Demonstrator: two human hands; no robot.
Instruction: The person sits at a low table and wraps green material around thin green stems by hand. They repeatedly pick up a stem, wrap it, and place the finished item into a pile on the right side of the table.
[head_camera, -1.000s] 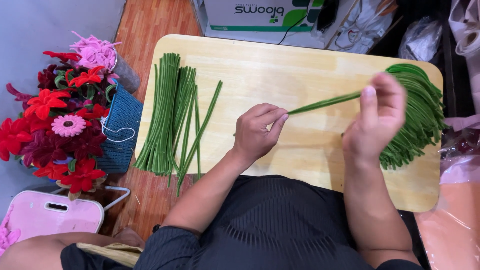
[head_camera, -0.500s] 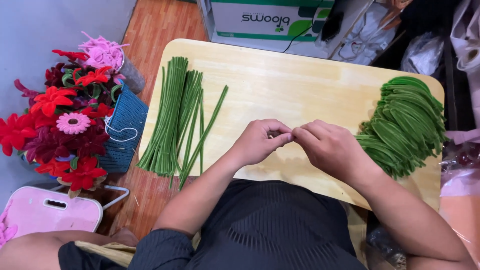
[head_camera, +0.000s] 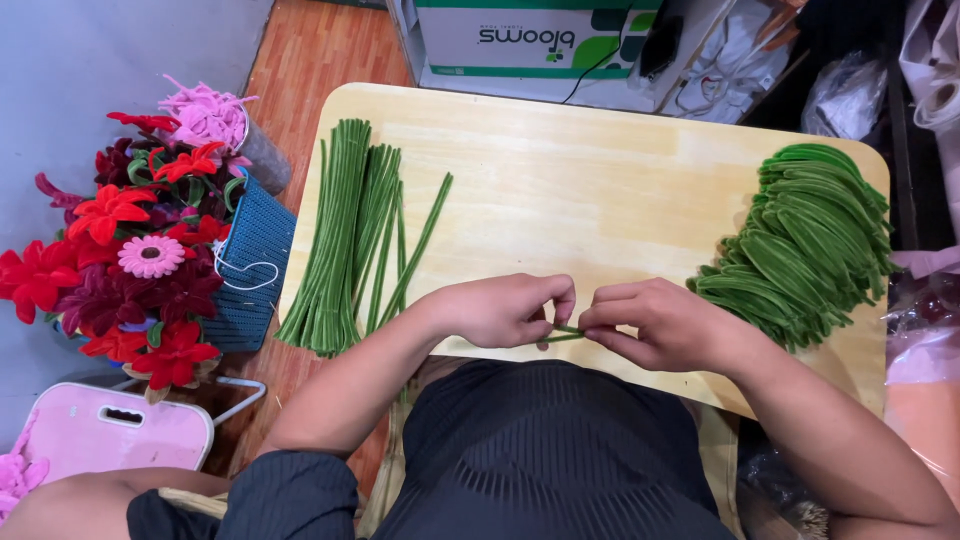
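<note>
- Bright, even, soft light falls across the whole view; nothing is blown out.
- The pale wooden tabletop (head_camera: 620, 170) shows a mild sheen and no hard glare.
- Shadows are faint and short: a soft one lies under the left hand (head_camera: 500, 310) and the right hand (head_camera: 660, 325).
- The upper right corner, around the dark clutter (head_camera: 850, 90), is dimmer.
- Focus is sharp at centre; the fuzzy red and pink flower bunch (head_camera: 120, 270) is crisp too.
- Wide-angle bending curves the tabletop's edges slightly.

Two hands (head_camera: 575, 320), one green stem (head_camera: 562, 333)
</note>
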